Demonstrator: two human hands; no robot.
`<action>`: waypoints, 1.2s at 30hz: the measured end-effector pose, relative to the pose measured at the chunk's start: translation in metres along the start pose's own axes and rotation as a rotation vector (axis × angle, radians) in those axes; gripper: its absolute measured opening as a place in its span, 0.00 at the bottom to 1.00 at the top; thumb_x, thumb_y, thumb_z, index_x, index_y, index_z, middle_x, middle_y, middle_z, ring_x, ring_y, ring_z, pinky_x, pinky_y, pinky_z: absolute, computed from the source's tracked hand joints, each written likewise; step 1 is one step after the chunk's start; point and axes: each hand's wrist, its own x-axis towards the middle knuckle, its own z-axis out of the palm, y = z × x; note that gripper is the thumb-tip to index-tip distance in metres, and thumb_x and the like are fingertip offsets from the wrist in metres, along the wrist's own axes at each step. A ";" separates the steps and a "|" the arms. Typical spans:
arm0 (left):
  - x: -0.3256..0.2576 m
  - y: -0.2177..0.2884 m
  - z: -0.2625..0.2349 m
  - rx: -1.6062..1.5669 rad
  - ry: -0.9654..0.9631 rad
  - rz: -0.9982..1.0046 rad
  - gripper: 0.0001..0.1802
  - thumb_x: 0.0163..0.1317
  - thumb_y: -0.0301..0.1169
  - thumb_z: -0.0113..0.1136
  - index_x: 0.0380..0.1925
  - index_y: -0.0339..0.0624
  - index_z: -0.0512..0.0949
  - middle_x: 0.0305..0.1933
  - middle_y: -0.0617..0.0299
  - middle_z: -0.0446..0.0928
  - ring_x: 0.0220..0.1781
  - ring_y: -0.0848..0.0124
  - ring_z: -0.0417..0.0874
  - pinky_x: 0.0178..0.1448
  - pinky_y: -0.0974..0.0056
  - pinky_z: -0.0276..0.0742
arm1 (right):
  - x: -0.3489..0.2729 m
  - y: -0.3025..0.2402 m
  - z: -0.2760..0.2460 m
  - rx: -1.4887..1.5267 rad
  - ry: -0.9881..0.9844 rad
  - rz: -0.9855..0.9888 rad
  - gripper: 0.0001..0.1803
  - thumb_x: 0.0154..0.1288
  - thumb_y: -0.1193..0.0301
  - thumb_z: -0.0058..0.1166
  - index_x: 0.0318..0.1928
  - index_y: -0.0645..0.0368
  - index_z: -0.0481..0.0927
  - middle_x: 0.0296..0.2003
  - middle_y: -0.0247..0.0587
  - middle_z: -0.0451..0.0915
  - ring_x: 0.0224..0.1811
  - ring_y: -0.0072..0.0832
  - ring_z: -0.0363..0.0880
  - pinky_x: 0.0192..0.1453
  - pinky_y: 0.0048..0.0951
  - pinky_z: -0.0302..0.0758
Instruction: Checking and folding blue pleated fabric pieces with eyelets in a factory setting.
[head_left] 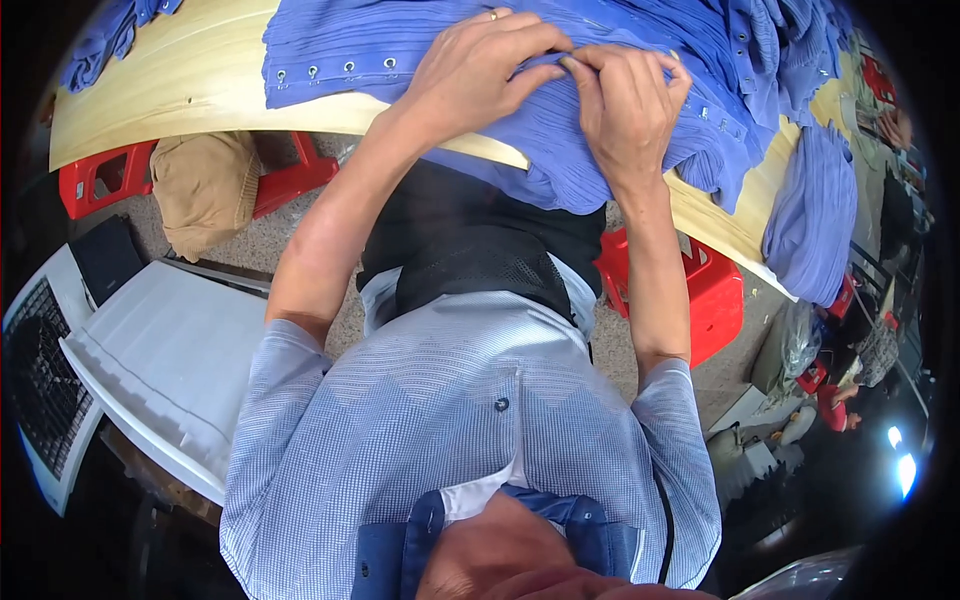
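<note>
A blue ribbed garment [330,45] with a row of round metal-rimmed fastenings along one edge lies on the table, and part of it drapes over the near edge. My left hand [480,75] bends over it, thumb and forefinger pinching a bit of the cloth. Close by on the right, my right hand [630,115] also has its thumb and fingers pressed together on the cloth, tips almost meeting the left hand's. What lies between the fingertips is too small to make out apart from the fabric.
More blue garments hang over the pale wooden table [200,95] at its right end [815,215] and lie at its far left [110,45]. Red stools [715,310] stand below, one bearing a tan cloth [205,190]. A white plastic piece [180,350] is at left; people are at far right.
</note>
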 end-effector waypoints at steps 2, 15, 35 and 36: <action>-0.005 -0.005 0.000 0.156 0.019 0.093 0.14 0.70 0.27 0.74 0.54 0.45 0.88 0.42 0.59 0.84 0.45 0.55 0.86 0.52 0.55 0.82 | 0.000 -0.005 -0.014 -0.025 -0.047 -0.013 0.09 0.66 0.76 0.76 0.44 0.55 0.88 0.44 0.32 0.91 0.45 0.33 0.89 0.63 0.40 0.73; -0.014 0.032 -0.004 0.393 -0.083 0.236 0.13 0.66 0.33 0.74 0.48 0.41 0.88 0.42 0.61 0.78 0.45 0.60 0.84 0.48 0.56 0.82 | -0.037 0.001 -0.040 0.057 -0.064 0.084 0.15 0.58 0.77 0.77 0.46 0.56 0.91 0.40 0.33 0.85 0.41 0.32 0.84 0.47 0.37 0.74; 0.009 0.050 0.033 0.452 0.035 -0.046 0.09 0.67 0.28 0.74 0.46 0.44 0.86 0.40 0.56 0.87 0.40 0.52 0.91 0.43 0.52 0.86 | -0.041 0.000 -0.029 0.175 -0.041 0.247 0.11 0.62 0.72 0.77 0.45 0.55 0.92 0.35 0.34 0.82 0.40 0.37 0.84 0.45 0.41 0.74; 0.008 0.044 0.036 0.447 0.033 -0.048 0.09 0.67 0.28 0.74 0.46 0.44 0.86 0.40 0.56 0.87 0.40 0.52 0.91 0.43 0.52 0.86 | -0.040 -0.001 -0.028 0.161 -0.044 0.263 0.11 0.64 0.71 0.77 0.46 0.55 0.92 0.35 0.34 0.82 0.40 0.37 0.85 0.45 0.40 0.74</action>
